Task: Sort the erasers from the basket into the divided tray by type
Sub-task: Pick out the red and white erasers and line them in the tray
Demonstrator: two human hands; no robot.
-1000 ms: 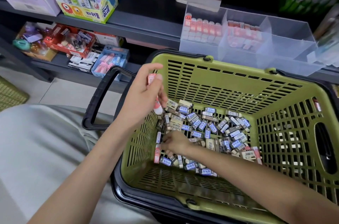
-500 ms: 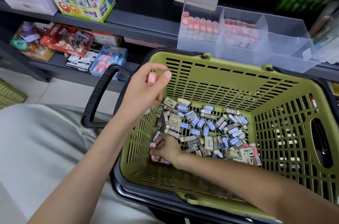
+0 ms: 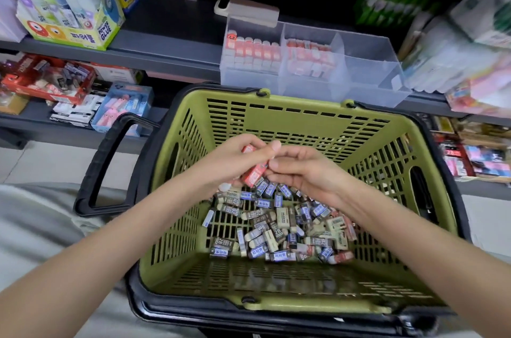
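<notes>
A green basket [image 3: 301,116] in a black frame holds a pile of several small erasers [image 3: 276,224] with blue, dark "2B" and beige sleeves. Above the pile my two hands meet. My left hand [image 3: 235,160] grips red-sleeved erasers [image 3: 253,175], one poking out by the thumb. My right hand [image 3: 307,169] has curled fingers that pinch the lower red eraser's end. On the shelf behind stands the clear divided tray [image 3: 367,85]: red-and-white erasers fill its left compartment, pinkish-red ones sit in the middle, and the right one looks bare.
The basket's black handle [image 3: 102,166] sticks out to the left. A glue display box [image 3: 69,19] and a phone-like device [image 3: 246,9] sit on the upper shelf. Stationery boxes [image 3: 121,108] line the lower shelf. Grey cloth [image 3: 33,227] lies at lower left.
My right hand has risen from the basket floor with a red eraser and met my left hand, which has come down and right over the pile. The view has tilted toward the basket.
</notes>
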